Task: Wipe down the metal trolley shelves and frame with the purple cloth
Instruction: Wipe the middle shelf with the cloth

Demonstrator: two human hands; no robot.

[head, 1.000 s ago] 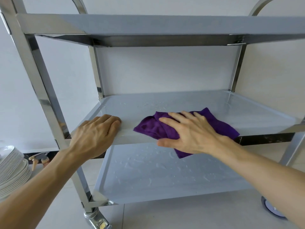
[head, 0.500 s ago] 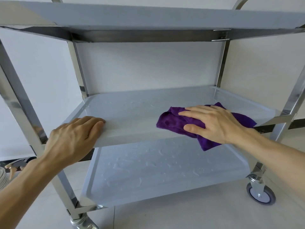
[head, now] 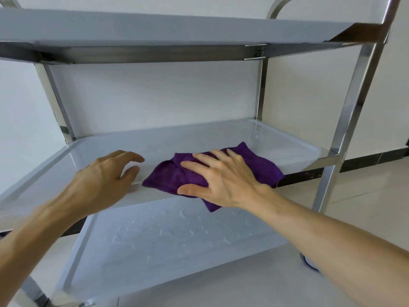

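Right hand [head: 221, 180] lies flat, fingers spread, palm down on the cloth [head: 174, 173], pressing it rather than pinching it. The cloth sits at the front edge of the middle shelf [head: 287, 149], right of centre, crumpled; one corner hangs over the front lip below the palm. Much of the cloth is hidden under the hand, so its fold can't be made out.

Left hand [head: 104, 178] is at the shelf's front lip, just left of the cloth, not touching it. Fingers are curled loosely with a gap to the thumb, holding nothing; whether the fingertips touch the shelf is hard to tell, and the thumb is mostly hidden behind the hand.

Top shelf [head: 177, 27] runs across the frame top, its left end cut off. Bottom shelf [head: 177, 240] shows water droplets or streaks; its front right corner is hidden by the right forearm. The middle shelf has faint wet marks near the back, hard to read.

Right front post [head: 354, 107] is in full view; the left front post [head: 33, 291] shows only a short bit at the lower left corner. Back posts are visible. One wheel [head: 309, 265] peeks out under the right forearm, mostly covered. Left side of the trolley is cut off by the picture edge.
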